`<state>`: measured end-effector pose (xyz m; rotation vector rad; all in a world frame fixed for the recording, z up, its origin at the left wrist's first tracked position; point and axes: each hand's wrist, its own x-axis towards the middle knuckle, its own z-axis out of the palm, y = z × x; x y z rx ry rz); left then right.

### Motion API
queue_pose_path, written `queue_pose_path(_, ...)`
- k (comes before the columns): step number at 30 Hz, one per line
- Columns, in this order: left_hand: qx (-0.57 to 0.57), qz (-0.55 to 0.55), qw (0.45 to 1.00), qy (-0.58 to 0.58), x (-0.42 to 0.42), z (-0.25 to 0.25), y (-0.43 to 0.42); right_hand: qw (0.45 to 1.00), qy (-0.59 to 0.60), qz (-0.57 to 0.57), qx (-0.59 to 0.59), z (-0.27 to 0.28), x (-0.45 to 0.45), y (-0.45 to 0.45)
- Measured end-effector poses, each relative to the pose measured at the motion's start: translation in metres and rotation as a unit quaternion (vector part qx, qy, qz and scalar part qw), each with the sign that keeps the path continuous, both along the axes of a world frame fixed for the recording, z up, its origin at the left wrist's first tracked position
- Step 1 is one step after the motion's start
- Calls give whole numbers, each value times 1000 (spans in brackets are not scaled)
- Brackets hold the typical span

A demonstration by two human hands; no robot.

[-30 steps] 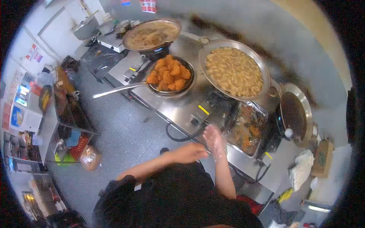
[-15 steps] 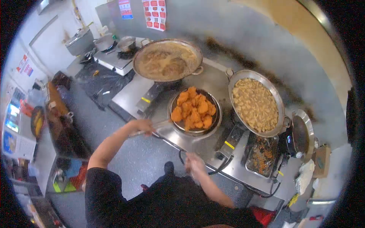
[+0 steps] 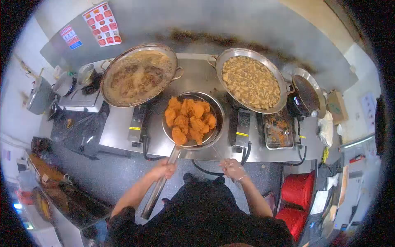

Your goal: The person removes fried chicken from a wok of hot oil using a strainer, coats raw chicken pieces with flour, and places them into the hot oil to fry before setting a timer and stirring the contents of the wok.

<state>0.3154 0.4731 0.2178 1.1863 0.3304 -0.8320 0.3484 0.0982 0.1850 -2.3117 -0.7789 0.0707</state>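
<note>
My left hand (image 3: 163,169) is wrapped round the long metal handle of a strainer (image 3: 155,197). Orange-brown fried pieces (image 3: 189,119) are heaped in the strainer, which rests over a round metal bowl (image 3: 219,108) on the steel counter. Near the counter's front edge, my right hand (image 3: 233,169) wears a clear glove, its fingers closed at a thin metal rod that leads towards the bowl; the rod's end is too faint to make out.
A wide pan of bubbling oil (image 3: 138,76) is at the back left, and another pan of pale pieces (image 3: 251,82) at the back right. Further right are a crumb-strewn tray (image 3: 276,131) and a dark pan (image 3: 306,91). Red containers (image 3: 297,191) stand below right.
The view has turned, bringing the strainer in front of me. My left hand has taken hold of the strainer's handle. My right hand has moved to the counter's front edge, its fingers now closed.
</note>
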Motion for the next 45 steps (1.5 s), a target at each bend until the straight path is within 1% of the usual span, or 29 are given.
queue_pose_path(1, -16, 12, 1000, 0, -3, 8, 0, 987, -152, 42, -25, -2, 2, 0)
queue_pose_path(3, -8, 22, 1000, -9, -14, 27, -3, 997, 16, -60, -36, 13, -5, -3)
queue_pose_path(4, 3, 21, 1000, -16, -20, 31, -4, 988, 101, -111, -41, 18, -6, -5)
queue_pose_path(5, 14, 21, 999, -21, -27, 37, -6, 984, 94, -125, -80, 10, -6, -13)
queue_pose_path(7, 22, 53, 998, 3, -37, 55, -11, 973, 78, -149, -156, -14, 4, -29)
queue_pose_path(8, 26, 69, 997, 15, -43, 65, -15, 975, 65, -194, -88, 32, 5, -20)
queue_pose_path(10, 52, 67, 996, 13, -53, 83, -21, 975, 56, -199, -79, 45, 16, -27)
queue_pose_path(11, 67, 64, 996, 11, -57, 90, -24, 975, 51, -203, -73, 46, 20, -33)
queue_pose_path(12, 69, 73, 995, 11, -61, 97, -28, 973, 40, -198, -112, 31, 28, -41)
queue_pose_path(15, 80, 104, 991, 9, -77, 113, -47, 957, 207, -189, -79, 51, 47, -55)
queue_pose_path(16, 85, 114, 990, 6, -83, 118, -56, 972, 135, -166, -98, 60, 45, -58)
queue_pose_path(19, 98, 148, 984, 27, -98, 132, -91, 979, 114, -156, -60, 35, 46, -98)
queue_pose_path(20, 103, 163, 980, 40, -105, 136, -107, 985, 82, -149, -37, 41, 40, -115)
queue_pose_path(23, 170, 167, 971, 7, -127, 141, -167, 962, 179, -198, -62, 45, 26, -178)
queue_pose_path(24, 164, 210, 962, 51, -131, 147, -194, 956, 199, -216, -6, 28, 18, -208)
queue_pose_path(27, 172, 207, 962, 41, -142, 150, -270, 990, -2, -138, -16, 14, 6, -316)
queue_pose_path(28, 151, 218, 963, 56, -151, 141, -290, 985, 36, -157, -57, 11, 5, -350)
queue_pose_path(30, 132, 231, 961, 69, -156, 136, -337, 964, 115, -196, -136, 7, 2, -405)
queue_pose_path(32, 115, 226, 964, 81, -159, 122, -368, 969, 118, -194, -101, -7, -2, -438)
queue_pose_path(33, 107, 209, 970, 64, -162, 118, -382, 971, 114, -192, -85, -22, 1, -453)
queue_pose_path(34, 99, 192, 975, 44, -162, 114, -396, 966, 159, -201, -35, -70, -2, -469)
queue_pose_path(35, 91, 175, 980, 27, -161, 111, -410, 980, 120, -141, -76, -119, -8, -486)
queue_pose_path(36, 106, 172, 978, 50, -157, 108, -423, 986, 82, -80, -118, -164, -16, -500)
queue_pose_path(37, 106, 174, 977, 61, -152, 106, -436, 986, 45, -20, -158, -184, -22, -509)
queue_pose_path(39, 108, 179, 974, 87, -143, 104, -461, 980, 77, -34, -179, -142, -32, -487)
queue_pose_path(40, 114, 153, 979, 74, -135, 112, -473, 977, 93, -41, -189, -117, -37, -474)
queue_pose_path(43, 98, 114, 986, 73, -124, 105, -489, 990, 17, -25, -140, -96, -48, -475)
queue_pose_path(44, 114, 101, 986, 64, -119, 105, -494, 979, 91, -175, -49, -114, -52, -475)
queue_pose_path(45, 129, 89, 986, 56, -114, 104, -500, 976, 85, -196, -41, -127, -52, -490)
